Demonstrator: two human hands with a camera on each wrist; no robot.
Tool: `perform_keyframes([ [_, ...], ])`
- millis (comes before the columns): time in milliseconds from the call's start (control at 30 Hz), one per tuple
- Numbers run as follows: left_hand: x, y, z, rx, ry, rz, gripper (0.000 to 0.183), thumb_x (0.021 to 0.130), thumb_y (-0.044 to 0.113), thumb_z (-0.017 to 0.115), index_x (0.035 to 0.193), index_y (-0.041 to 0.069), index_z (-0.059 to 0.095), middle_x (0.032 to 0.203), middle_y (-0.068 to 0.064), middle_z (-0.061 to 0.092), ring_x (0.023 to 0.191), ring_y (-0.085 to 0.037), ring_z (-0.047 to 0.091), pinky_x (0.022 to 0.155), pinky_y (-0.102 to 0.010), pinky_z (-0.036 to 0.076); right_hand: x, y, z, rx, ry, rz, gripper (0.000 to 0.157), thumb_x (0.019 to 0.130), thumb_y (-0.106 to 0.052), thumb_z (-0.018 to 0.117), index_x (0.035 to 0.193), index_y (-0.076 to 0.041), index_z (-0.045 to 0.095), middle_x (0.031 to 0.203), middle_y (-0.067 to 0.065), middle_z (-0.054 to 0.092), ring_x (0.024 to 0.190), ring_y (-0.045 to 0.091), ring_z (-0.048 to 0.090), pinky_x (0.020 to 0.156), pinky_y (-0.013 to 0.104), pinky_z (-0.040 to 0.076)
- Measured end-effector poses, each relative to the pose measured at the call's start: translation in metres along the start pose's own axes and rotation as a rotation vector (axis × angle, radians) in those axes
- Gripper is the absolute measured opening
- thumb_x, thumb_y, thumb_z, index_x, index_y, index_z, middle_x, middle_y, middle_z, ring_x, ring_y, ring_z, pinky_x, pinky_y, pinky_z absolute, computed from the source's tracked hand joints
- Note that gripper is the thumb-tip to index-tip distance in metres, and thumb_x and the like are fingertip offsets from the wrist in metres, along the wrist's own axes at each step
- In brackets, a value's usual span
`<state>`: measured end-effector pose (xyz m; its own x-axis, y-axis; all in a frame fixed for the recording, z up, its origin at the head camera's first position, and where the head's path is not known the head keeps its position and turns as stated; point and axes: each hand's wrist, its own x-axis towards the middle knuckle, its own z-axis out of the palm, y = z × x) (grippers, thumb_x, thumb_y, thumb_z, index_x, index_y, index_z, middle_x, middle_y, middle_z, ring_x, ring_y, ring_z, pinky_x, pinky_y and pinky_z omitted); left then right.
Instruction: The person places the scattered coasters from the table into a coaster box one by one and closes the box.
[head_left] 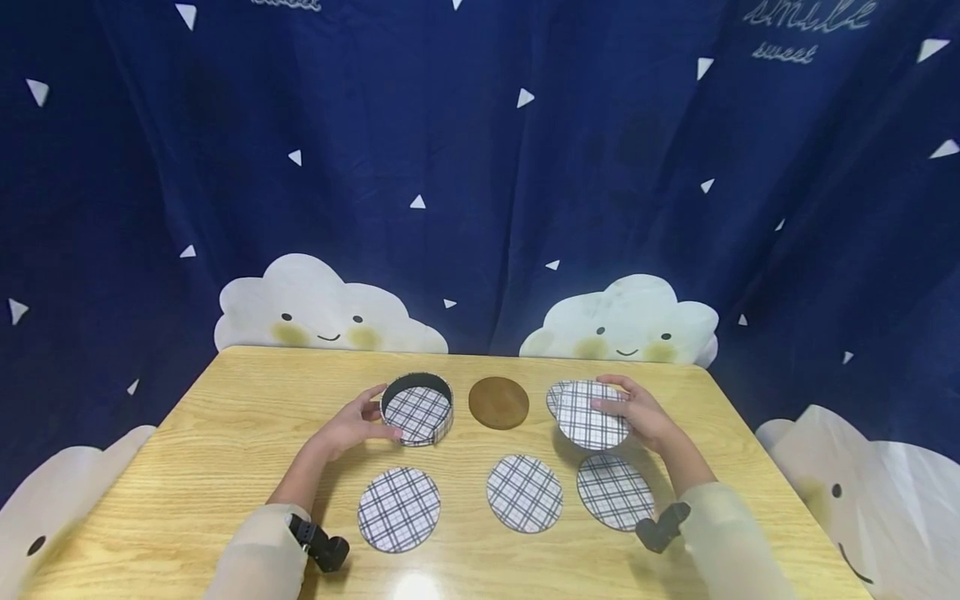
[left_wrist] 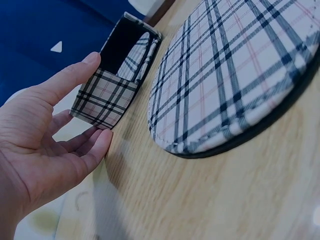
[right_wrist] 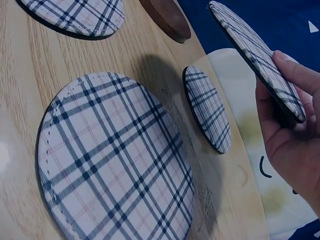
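Note:
My left hand point(head_left: 358, 427) holds the left side of a round plaid coaster holder point(left_wrist: 106, 98), thumb near its front cut-out and fingers along the outer wall. A plaid coaster point(left_wrist: 134, 59) lies inside it. In my right hand point(head_left: 637, 414) is a round plaid coaster point(right_wrist: 257, 60), pinched with the thumb on top and the fingers underneath, raised above the table. Another plaid coaster point(right_wrist: 207, 109) lies behind the raised one, partly covered by it in the head view. Below the right hand, a plaid coaster point(head_left: 615, 492) rests on the table.
Two more plaid coasters, a left coaster point(head_left: 399, 509) and a middle coaster point(head_left: 524, 493), lie toward the front of the wooden table point(head_left: 225, 433). A brown round disc point(head_left: 498, 402) sits between holder and raised coaster. A dark blue curtain point(head_left: 480, 167) hangs behind.

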<state>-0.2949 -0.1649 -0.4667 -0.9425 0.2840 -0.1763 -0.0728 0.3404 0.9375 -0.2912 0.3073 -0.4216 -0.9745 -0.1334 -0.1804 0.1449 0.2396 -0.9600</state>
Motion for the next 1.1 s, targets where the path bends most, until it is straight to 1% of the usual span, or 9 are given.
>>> perform_keyframes([
  [67,0.001,0.000,0.000,-0.003,0.000,0.001,0.103,0.072,0.021,0.080,0.150,0.011,0.014,0.141,-0.028,0.037,0.131,-0.042,0.037,0.107,-0.055,0.033,0.002,0.000,0.001,-0.005,0.005,-0.004,0.073,0.086,-0.020,0.067,0.144,-0.007,0.025,0.103,0.002,0.064,0.085,0.014,0.067,0.074,0.028,0.057],
  [167,0.001,0.000,0.000,-0.014,0.001,-0.002,0.103,0.072,0.020,0.080,0.150,0.011,0.014,0.141,-0.027,0.037,0.131,-0.041,0.037,0.108,-0.055,0.033,0.004,0.000,0.005,-0.001,0.019,-0.006,0.070,0.085,-0.019,0.067,0.143,-0.008,0.028,0.102,0.002,0.063,0.084,0.014,0.067,0.073,0.028,0.057],
  [333,-0.001,0.001,0.000,0.000,0.001,-0.006,0.102,0.072,0.020,0.080,0.150,0.011,0.014,0.141,-0.027,0.037,0.131,-0.042,0.037,0.106,-0.055,0.034,0.007,-0.001,0.011,-0.003,0.022,-0.025,0.069,0.085,-0.019,0.067,0.142,-0.008,0.030,0.104,0.002,0.063,0.084,0.014,0.067,0.074,0.028,0.057],
  [567,-0.001,0.002,0.000,0.011,0.005,-0.009,0.101,0.073,0.020,0.080,0.150,0.011,0.015,0.142,-0.028,0.035,0.131,-0.043,0.036,0.106,-0.056,0.034,0.012,-0.004,0.021,0.016,0.023,-0.045,0.069,0.085,-0.017,0.067,0.142,-0.006,0.029,0.101,0.002,0.062,0.080,0.012,0.066,0.071,0.026,0.057],
  [767,-0.001,0.003,0.000,0.007,0.006,-0.002,0.102,0.072,0.021,0.080,0.150,0.011,0.015,0.143,-0.029,0.033,0.133,-0.044,0.033,0.106,-0.057,0.034,0.013,-0.011,0.033,0.034,0.024,-0.029,0.071,0.085,-0.018,0.067,0.144,-0.008,0.028,0.104,0.003,0.062,0.080,0.012,0.067,0.072,0.026,0.057],
  [1100,-0.002,0.002,0.000,0.000,0.007,-0.002,0.104,0.071,0.021,0.081,0.150,0.011,0.015,0.143,-0.029,0.033,0.133,-0.044,0.033,0.106,-0.056,0.034,0.027,-0.011,0.058,0.074,-0.007,-0.054,0.068,0.083,-0.014,0.068,0.141,-0.007,0.032,0.103,0.005,0.063,0.077,0.014,0.067,0.068,0.029,0.058],
])
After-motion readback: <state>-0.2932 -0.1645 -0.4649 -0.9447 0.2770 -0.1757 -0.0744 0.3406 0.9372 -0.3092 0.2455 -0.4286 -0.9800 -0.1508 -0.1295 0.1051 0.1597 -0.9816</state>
